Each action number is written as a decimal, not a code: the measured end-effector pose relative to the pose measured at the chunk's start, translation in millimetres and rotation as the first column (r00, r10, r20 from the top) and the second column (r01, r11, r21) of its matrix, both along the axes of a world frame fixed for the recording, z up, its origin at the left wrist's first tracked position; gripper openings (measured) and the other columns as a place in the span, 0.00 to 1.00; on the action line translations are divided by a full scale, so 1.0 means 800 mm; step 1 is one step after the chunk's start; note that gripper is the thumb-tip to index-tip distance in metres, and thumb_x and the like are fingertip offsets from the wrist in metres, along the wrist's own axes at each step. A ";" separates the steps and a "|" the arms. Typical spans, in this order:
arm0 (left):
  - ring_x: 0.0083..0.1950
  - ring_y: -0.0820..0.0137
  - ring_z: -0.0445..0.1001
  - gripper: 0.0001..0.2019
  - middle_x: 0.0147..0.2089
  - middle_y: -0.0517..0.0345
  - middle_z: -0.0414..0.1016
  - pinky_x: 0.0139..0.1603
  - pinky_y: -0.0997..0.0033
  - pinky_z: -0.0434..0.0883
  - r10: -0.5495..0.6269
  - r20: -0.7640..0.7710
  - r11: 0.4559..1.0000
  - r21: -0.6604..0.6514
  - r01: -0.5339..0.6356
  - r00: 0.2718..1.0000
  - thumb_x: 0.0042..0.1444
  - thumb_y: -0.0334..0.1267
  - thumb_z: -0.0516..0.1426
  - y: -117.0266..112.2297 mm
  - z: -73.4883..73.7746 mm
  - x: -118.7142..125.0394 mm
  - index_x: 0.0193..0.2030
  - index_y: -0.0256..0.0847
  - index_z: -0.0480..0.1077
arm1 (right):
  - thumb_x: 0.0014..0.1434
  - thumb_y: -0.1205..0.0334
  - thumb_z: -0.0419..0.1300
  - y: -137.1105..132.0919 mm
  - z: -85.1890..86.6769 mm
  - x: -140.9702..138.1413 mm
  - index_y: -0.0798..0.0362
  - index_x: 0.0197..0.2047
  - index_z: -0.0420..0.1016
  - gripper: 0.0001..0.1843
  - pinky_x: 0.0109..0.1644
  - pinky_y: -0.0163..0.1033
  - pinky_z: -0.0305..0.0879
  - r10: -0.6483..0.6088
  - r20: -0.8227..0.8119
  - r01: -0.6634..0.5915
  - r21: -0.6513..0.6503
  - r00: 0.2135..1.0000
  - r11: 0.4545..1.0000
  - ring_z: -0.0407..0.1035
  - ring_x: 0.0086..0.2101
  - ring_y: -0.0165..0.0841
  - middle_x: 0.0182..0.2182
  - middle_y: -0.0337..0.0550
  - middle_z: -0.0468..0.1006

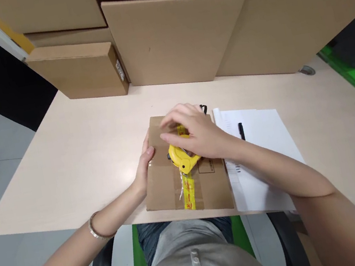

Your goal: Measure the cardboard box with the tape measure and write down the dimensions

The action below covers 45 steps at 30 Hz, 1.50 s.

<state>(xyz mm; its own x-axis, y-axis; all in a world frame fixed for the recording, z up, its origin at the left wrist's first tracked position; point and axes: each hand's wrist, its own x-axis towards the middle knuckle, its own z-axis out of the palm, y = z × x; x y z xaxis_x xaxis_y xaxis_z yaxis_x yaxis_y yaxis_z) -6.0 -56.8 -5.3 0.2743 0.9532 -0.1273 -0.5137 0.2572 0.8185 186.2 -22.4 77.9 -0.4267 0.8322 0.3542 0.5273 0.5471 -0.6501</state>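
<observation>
A small cardboard box point(163, 190) lies at the table's front edge, with yellow printed tape point(189, 193) down its middle. Its left edge is held by my left hand point(144, 166), thumb on top and the other fingers partly hidden along the side. On the box rests a yellow tape measure point(184, 159) with a black button. My right hand point(194, 132) is over it, thumb and fingers curved and apart, covering its right part. A black strap point(204, 109) shows just beyond this hand.
White paper sheets point(263, 173) lie right of the box, with a black pen point(241, 131) on them under my forearm's line. Large cardboard boxes point(177, 36) form a wall at the back. A flat carton point(80, 72) stands at back left on the pale table point(99, 156).
</observation>
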 end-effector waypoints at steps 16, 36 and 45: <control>0.77 0.44 0.63 0.33 0.76 0.59 0.68 0.73 0.44 0.69 0.027 -0.102 0.997 0.070 -0.020 0.994 0.62 0.52 0.60 0.000 -0.007 0.006 0.73 0.53 0.65 | 0.68 0.50 0.53 -0.093 -0.077 0.178 0.47 0.23 0.61 0.22 0.34 0.44 0.49 -0.354 0.666 0.718 -0.406 0.656 0.566 0.58 0.24 0.36 0.22 0.45 0.70; 0.79 0.47 0.60 0.34 0.74 0.58 0.70 0.77 0.47 0.65 0.040 -0.206 0.995 0.100 -0.020 0.978 0.62 0.55 0.60 0.001 -0.004 -0.001 0.74 0.53 0.65 | 0.52 0.54 0.74 -0.084 -0.120 0.164 0.49 0.27 0.67 0.19 0.20 0.32 0.58 -0.140 -0.231 -0.099 -0.783 0.963 0.614 0.67 0.18 0.28 0.19 0.36 0.75; 0.76 0.45 0.65 0.34 0.69 0.55 0.74 0.71 0.48 0.70 0.042 -0.219 0.995 0.098 -0.021 0.975 0.63 0.55 0.61 0.002 -0.006 -0.002 0.74 0.53 0.65 | 0.49 0.63 0.70 -0.083 -0.119 0.160 0.50 0.23 0.67 0.14 0.22 0.33 0.58 -0.160 -0.219 -0.069 -0.766 0.963 0.639 0.62 0.19 0.25 0.19 0.33 0.71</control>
